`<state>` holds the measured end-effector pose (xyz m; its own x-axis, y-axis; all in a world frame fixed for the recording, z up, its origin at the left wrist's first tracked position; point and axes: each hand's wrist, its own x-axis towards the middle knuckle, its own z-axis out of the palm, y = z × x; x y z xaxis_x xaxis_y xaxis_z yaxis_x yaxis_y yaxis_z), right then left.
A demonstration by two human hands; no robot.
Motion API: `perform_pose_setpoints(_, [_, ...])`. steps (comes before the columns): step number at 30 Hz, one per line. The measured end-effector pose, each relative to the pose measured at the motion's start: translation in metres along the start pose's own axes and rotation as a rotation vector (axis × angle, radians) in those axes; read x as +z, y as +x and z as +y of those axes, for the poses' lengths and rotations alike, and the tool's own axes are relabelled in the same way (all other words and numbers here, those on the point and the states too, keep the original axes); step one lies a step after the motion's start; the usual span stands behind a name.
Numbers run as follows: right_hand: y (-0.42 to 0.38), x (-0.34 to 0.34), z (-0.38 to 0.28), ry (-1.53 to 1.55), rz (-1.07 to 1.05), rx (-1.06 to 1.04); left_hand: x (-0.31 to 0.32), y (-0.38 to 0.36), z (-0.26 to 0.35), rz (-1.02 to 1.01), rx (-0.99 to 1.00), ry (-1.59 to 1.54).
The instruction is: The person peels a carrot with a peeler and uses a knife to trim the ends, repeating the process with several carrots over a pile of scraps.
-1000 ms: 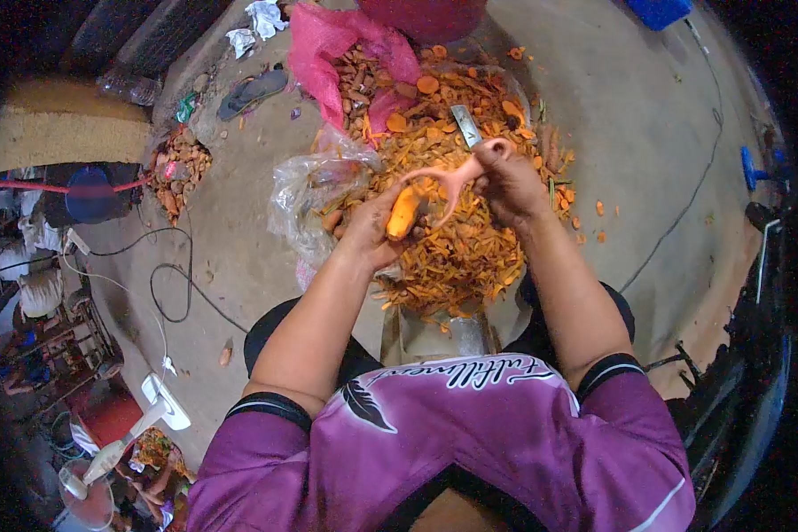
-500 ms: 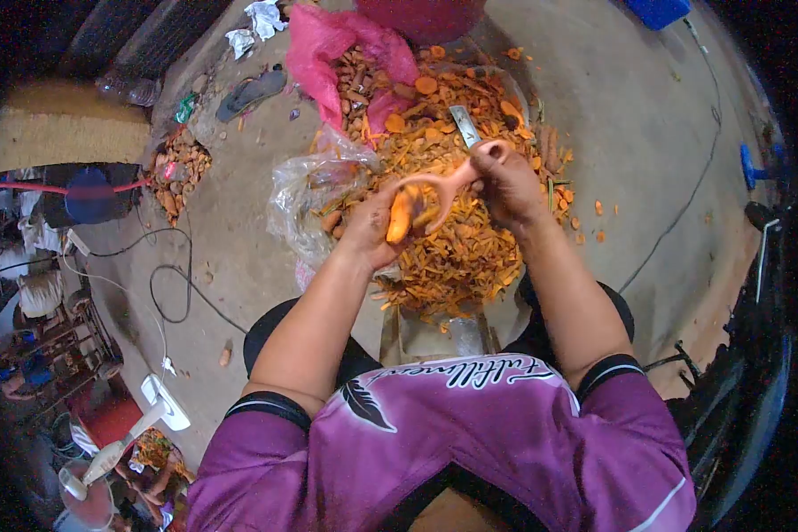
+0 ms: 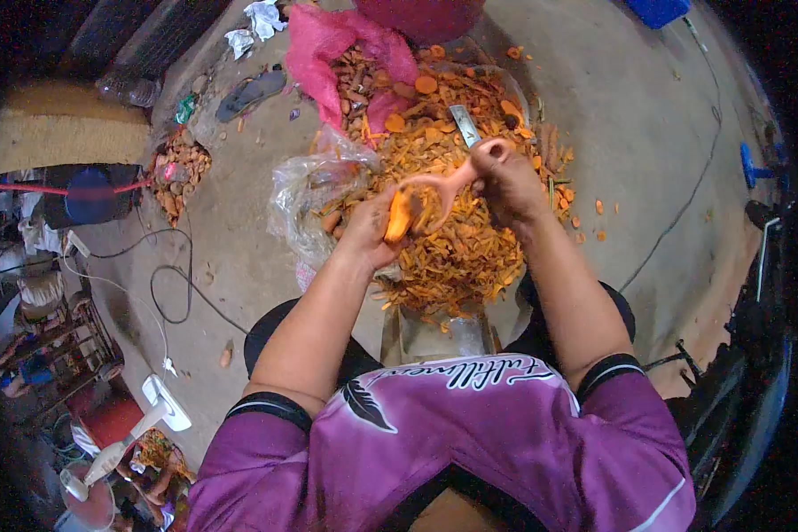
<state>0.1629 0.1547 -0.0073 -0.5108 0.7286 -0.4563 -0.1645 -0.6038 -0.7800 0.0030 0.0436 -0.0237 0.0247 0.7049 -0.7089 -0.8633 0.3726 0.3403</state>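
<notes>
Over the heap, my left hand [image 3: 372, 232] is closed around an orange-fleshed root [image 3: 401, 217], its bare orange side facing up. My right hand [image 3: 510, 188] grips the handle of a salmon-pink Y-shaped peeler [image 3: 459, 180]. The peeler's forked head reaches left and overlaps the root at my left fingers. Just past my right thumb, a flat metal blade [image 3: 464, 126] points away from me; its lower end is hidden by the hand. Below both hands spreads a big pile of orange peelings and root pieces [image 3: 457, 266].
A pink sack [image 3: 310, 58] of brown roots lies beyond the pile, beside clear plastic [image 3: 306, 191]. Further back stands a red tub [image 3: 426, 18]. To the left are a smaller heap [image 3: 182, 168], a sandal [image 3: 250, 95], a black cable [image 3: 189, 275] and a white fan [image 3: 164, 403].
The peeler's head has tilted slightly against the root, and the root has turned a little in my left hand. My right hand keeps nearly the same place.
</notes>
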Motion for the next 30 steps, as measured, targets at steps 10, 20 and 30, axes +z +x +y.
perform_pose_setpoints(10, [0.022, -0.039, 0.004, 0.026, 0.173, -0.099, -0.012, 0.007, 0.003, -0.160, -0.117, -0.022])
perform_pose_setpoints(20, [0.011, -0.022, -0.006, 0.161, 0.134, -0.046, 0.005, -0.004, 0.007, -0.094, -0.151, 0.250])
perform_pose_setpoints(30, [0.010, -0.017, 0.002, 0.069, 0.168, -0.068, 0.010, -0.006, 0.008, -0.216, -0.134, 0.165])
